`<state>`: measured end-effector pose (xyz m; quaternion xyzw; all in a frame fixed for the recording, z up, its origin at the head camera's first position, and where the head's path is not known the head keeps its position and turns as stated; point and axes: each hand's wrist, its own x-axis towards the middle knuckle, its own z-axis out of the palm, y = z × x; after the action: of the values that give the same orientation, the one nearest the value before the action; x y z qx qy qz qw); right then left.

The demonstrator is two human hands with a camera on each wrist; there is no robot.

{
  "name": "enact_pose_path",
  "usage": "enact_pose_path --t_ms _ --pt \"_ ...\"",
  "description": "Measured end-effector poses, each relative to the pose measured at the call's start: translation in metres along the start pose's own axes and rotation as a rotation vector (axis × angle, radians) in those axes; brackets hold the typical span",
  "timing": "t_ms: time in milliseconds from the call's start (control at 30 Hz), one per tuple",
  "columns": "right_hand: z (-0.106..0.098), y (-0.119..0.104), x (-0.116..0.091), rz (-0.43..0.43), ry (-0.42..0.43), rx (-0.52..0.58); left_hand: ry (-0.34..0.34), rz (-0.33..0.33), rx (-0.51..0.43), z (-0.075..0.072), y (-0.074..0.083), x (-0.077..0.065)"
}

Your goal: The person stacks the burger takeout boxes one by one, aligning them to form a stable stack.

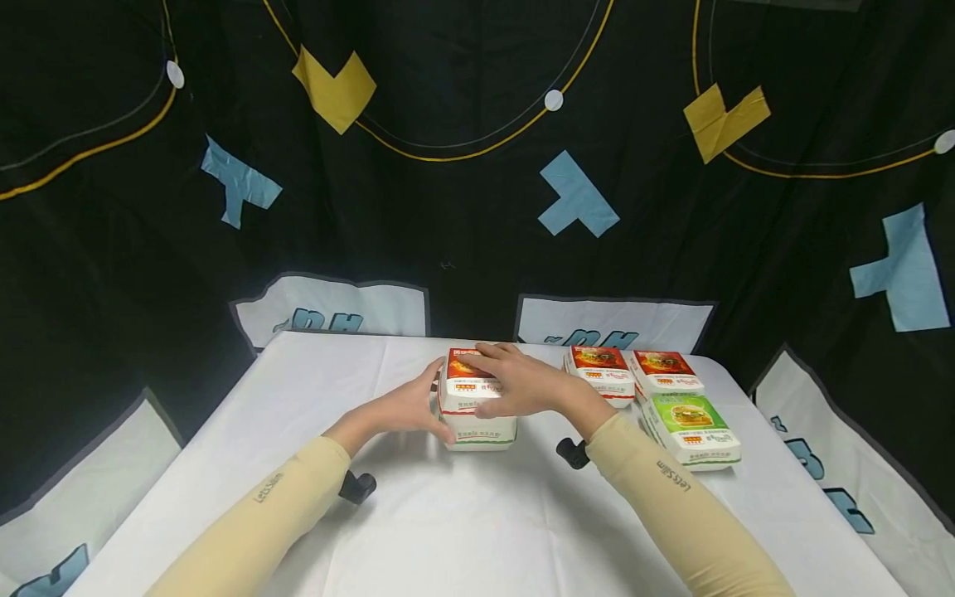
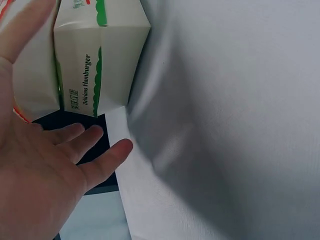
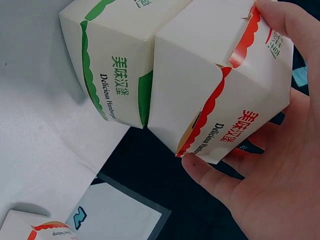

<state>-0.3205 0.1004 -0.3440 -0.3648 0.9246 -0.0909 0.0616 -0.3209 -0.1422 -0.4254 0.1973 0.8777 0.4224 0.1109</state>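
Observation:
Two paper hamburger boxes are stacked near the table's far edge. A red-trimmed hamburger box (image 1: 468, 396) sits on top of a green-trimmed hamburger box (image 1: 483, 433). My right hand (image 1: 531, 384) grips the upper box, thumb at its front and the other fingers reaching over its top and far side. In the right wrist view the little fingertip meets the red scalloped seam of this box (image 3: 192, 55). On the left of the stack is my left hand (image 1: 406, 406), its fingers spread and loosely extended. The left wrist view shows its thumb beside the red-trimmed box, with fingertips below the green-trimmed box (image 2: 80, 65).
To the right stand two more red-topped boxes (image 1: 603, 375) and a green-topped box (image 1: 692, 427), close together. White cloth covers the table (image 1: 448, 531). Behind it hangs a black curtain (image 1: 448, 224) with taped paper pieces and cords.

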Motion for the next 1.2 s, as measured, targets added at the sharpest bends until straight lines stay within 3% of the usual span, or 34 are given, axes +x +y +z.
enact_pose_path --t_ms 333,600,1200 --pt "0.0 0.0 0.0 0.005 -0.002 -0.025 0.078 0.111 -0.019 -0.002 0.015 -0.004" --pt "-0.002 -0.001 0.0 -0.007 -0.002 -0.037 0.083 0.092 0.079 -0.001 0.023 0.001" --pt "-0.001 0.0 0.002 -0.013 -0.011 -0.024 0.092 0.071 0.1 -0.001 0.026 0.0"
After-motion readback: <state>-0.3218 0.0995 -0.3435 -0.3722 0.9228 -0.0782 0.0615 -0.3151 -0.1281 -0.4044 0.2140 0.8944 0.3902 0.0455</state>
